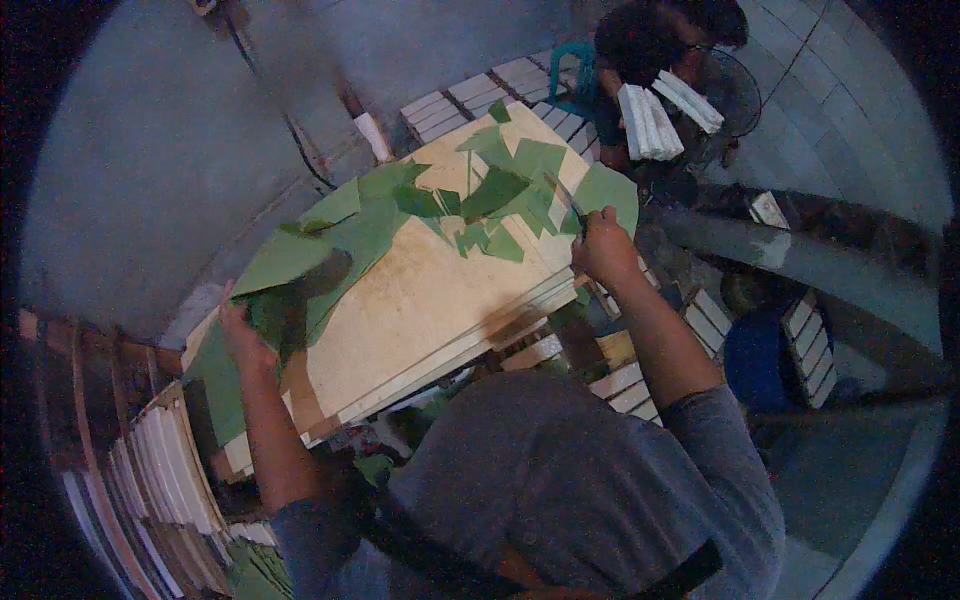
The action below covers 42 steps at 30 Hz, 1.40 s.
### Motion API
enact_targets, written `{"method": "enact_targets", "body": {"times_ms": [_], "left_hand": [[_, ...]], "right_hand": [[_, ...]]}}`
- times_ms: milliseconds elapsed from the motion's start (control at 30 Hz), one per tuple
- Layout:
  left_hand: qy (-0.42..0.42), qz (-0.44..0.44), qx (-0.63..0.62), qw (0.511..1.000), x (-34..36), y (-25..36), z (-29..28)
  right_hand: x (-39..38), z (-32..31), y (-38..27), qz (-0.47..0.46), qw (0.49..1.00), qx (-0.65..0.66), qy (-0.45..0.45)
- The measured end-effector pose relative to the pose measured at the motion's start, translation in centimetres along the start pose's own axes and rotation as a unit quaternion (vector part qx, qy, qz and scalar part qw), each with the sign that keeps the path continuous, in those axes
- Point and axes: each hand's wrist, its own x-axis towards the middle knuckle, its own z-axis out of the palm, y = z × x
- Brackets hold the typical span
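Your grey shirt (540,450) sits nearest. Left hand (246,335) grips a green leaf (285,260) at the surface's (420,310) left; leaf's long axis runs away rightward. Right hand (604,246), farther from it, clasps a knife (573,204).

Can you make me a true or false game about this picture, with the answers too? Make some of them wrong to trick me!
1. The left hand holds a green leaf piece. True.

2. The right hand is empty. False: the right hand holds a knife.

3. The board under the leaves is pale wood. True.

4. The leaves are all in one neat stack. False: cut leaf pieces lie scattered over the board.

5. Another person is at the upper right of the picture. True.

6. The sleeves of the person at the board are bright yellow. False: they are grey sleeves.
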Motion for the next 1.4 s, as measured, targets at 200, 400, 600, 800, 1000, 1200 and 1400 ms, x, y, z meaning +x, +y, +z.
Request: {"method": "enact_targets", "body": {"times_ms": [200,400,600,800,1000,1200,1400], "left_hand": [[0.026,-0.142,-0.282,0.949,0.1,0.4,-3.7],[-0.020,-0.113,-0.232,0.966,2.0,3.4,-5.6],[0.123,0.108,0.098,0.982,-0.4,7.4,1.1],[-0.069,0.390,0.429,0.812,-2.1,-2.9,13.0],[-0.290,0.323,0.564,0.702,-8.1,-8.9,25.0],[-0.361,0.341,0.523,0.693,-11.0,-9.1,30.0],[-0.427,0.379,0.396,0.719,-9.2,-11.4,29.8]], "right_hand": [[2.4,1.5,-1.1,-0.081,0.993,0.065,0.053],[-1.2,3.7,-11.4,-0.222,0.938,0.262,-0.040],[-5.1,1.3,-8.4,-0.184,0.929,0.322,-0.023],[-6.7,2.2,-3.7,-0.057,0.933,0.353,0.036],[-8.6,2.1,-0.1,0.012,0.949,0.313,0.030],[-10.3,1.1,1.9,0.047,0.940,0.333,0.063],[-10.3,-0.6,0.8,-0.009,0.977,0.200,0.070]]}}
